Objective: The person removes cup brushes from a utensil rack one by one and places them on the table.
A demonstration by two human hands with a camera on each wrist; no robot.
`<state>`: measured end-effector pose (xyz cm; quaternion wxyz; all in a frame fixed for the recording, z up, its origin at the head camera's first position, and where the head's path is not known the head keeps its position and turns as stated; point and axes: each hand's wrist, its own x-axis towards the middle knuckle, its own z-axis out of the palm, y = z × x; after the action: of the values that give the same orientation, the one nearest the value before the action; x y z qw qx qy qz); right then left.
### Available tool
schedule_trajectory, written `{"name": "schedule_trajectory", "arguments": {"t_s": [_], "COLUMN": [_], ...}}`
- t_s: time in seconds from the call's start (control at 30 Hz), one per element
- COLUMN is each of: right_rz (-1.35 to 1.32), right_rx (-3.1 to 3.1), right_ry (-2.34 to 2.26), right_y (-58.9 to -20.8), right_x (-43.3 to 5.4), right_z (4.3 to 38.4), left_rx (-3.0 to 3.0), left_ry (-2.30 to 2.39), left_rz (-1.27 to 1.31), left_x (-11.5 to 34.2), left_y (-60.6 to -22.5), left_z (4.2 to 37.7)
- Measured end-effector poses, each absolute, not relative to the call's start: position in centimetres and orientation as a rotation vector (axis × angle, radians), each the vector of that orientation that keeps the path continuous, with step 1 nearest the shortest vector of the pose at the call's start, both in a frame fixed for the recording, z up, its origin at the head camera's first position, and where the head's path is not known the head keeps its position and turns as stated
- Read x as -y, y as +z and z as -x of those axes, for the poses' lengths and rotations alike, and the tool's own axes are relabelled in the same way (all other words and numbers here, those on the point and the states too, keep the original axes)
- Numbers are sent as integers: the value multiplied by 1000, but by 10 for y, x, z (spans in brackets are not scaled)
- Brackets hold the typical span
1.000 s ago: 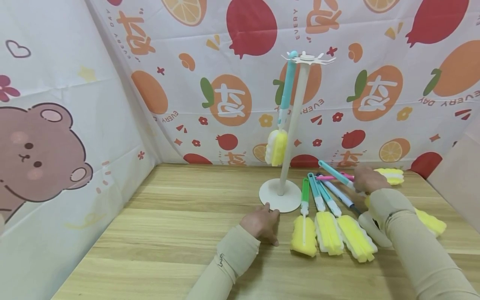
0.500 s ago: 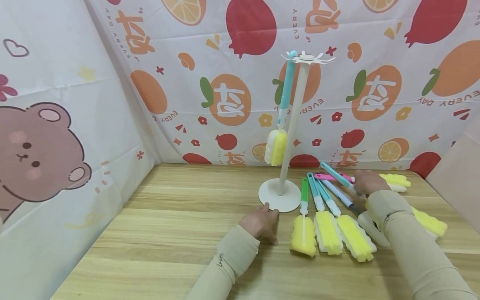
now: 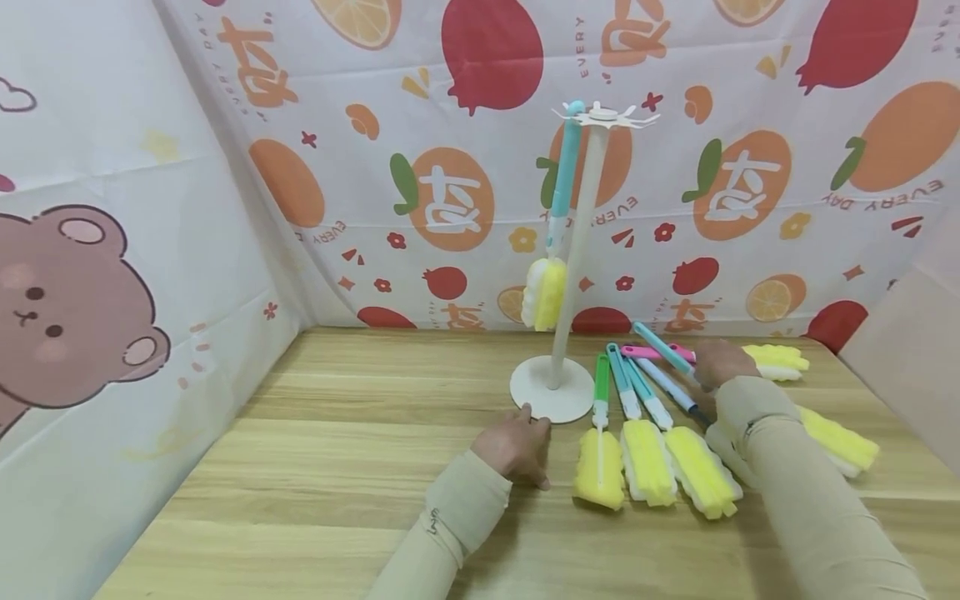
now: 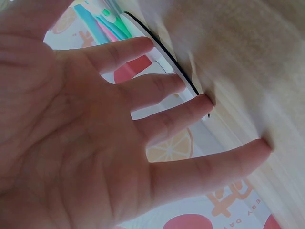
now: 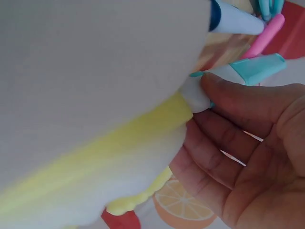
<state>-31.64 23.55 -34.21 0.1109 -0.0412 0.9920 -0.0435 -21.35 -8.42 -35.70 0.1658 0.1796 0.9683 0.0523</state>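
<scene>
My left hand (image 3: 513, 446) rests at the front of a white round base (image 3: 536, 396), some fingertips against its edge, others on the table. In the left wrist view the left hand (image 4: 95, 124) has its fingers spread and extended. My right hand (image 3: 723, 363) grips a teal-handled sponge brush (image 3: 660, 343) among the brushes at right. Up close, the right hand (image 5: 257, 143) pinches the brush's white neck (image 5: 195, 95) between thumb and fingers. Another teal sponge brush (image 3: 566, 175) hangs from the white stand's hooked top (image 3: 603, 117).
On the wooden table (image 3: 337, 467) lie a green-handled brush (image 3: 602, 383), several blue and teal brushes and a pink handle (image 3: 645, 352). Sponge heads (image 3: 648, 462) point toward the front. A fruit-print cloth (image 3: 360, 167) stands behind the table.
The head view has swung slightly right. My right hand and the teal handle in it have shifted a little, baring more of the pink handle. The left hand stays at the base.
</scene>
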Motion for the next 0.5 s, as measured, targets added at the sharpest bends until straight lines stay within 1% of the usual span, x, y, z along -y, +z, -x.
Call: {"name": "schedule_trajectory", "arguments": {"t_s": [0.17,0.5], "right_rz": [73,132], "right_rx": [-2956,-2947], "right_ry": [-60,-67], "right_y": [-344,-344], "right_x": [-225,-224], "right_z": [319,317], "left_rx": [-2758,-2763], "left_ry": [159,134], "left_rz": [-525,-543], "left_x": [84,85], "left_y": [-358,-359], "left_z": [215,215]}}
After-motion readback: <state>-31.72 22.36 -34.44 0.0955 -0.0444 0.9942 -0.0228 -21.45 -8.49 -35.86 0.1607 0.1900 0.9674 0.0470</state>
